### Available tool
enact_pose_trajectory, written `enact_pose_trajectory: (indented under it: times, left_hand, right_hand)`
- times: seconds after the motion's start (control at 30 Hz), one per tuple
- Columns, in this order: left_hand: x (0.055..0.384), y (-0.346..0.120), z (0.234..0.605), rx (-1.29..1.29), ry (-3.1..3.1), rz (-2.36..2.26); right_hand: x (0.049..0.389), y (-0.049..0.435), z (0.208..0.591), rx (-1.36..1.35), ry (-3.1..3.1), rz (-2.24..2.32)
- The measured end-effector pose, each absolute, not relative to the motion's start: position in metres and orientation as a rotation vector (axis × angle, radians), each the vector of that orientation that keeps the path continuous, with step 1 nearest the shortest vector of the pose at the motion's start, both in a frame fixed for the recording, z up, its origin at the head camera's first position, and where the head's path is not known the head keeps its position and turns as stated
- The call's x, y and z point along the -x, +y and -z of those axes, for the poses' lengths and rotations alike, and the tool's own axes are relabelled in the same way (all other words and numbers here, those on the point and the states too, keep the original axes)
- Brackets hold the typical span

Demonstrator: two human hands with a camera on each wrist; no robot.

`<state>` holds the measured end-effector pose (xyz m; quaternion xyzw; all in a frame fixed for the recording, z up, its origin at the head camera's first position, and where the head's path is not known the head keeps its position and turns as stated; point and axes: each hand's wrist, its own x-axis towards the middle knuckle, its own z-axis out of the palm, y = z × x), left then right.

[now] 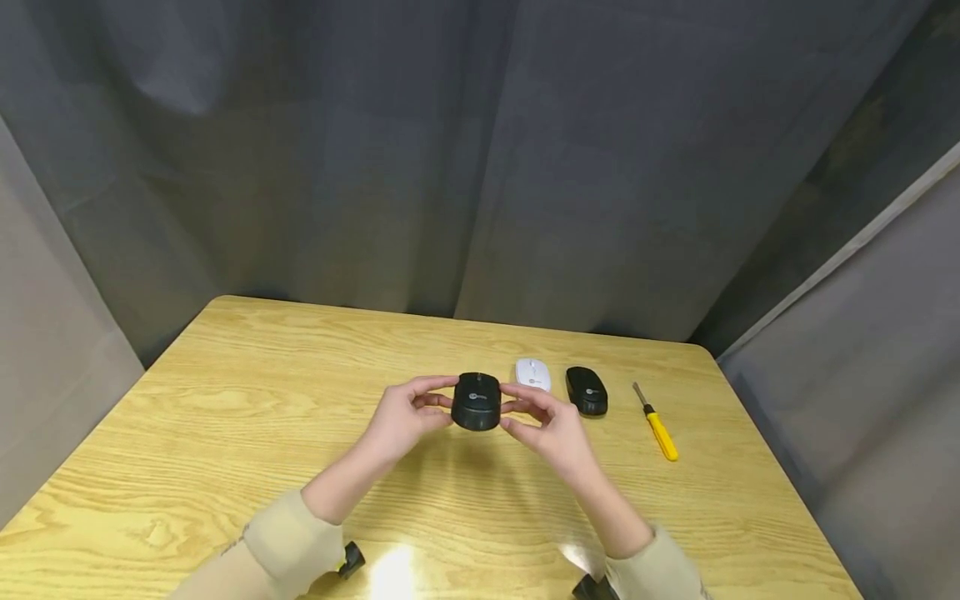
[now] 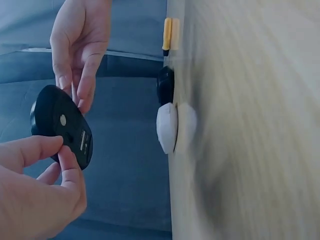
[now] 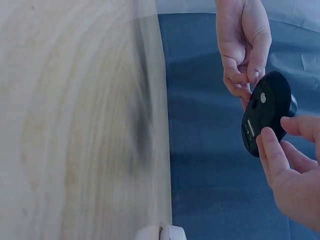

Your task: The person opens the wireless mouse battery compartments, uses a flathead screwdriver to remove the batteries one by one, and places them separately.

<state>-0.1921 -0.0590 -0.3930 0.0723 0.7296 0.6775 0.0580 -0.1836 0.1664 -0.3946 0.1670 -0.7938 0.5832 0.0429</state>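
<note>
A black computer mouse [image 1: 477, 402] is held up off the table between both hands. My left hand [image 1: 403, 417] pinches its left side with thumb and fingers. On the opposite side my right hand [image 1: 551, 425] grips it the same way. Both wrist views show the underside of the mouse [image 2: 62, 125], with a pale round spot and a small label. Behind the right hand lies a white mouse [image 1: 532, 374], its near end close to the fingers in the head view. A second black mouse [image 1: 587, 392] rests just right of it.
A screwdriver [image 1: 660, 432] with a yellow handle lies at the right of the wooden table [image 1: 225, 400]. Grey curtains [image 1: 360, 167] hang behind the table and at its sides. Dark objects [image 1: 351, 560] show beside both sleeves at the near edge.
</note>
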Motion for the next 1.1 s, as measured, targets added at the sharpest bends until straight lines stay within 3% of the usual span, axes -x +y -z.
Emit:
enact_pose_trajectory:
  times: [1.1]
  left_hand:
    - [0.179,-0.058,0.407,-0.414,2.332,-2.050]
  right_hand:
    - [0.166,0.157,0.403,-0.489,-2.369,-1.689]
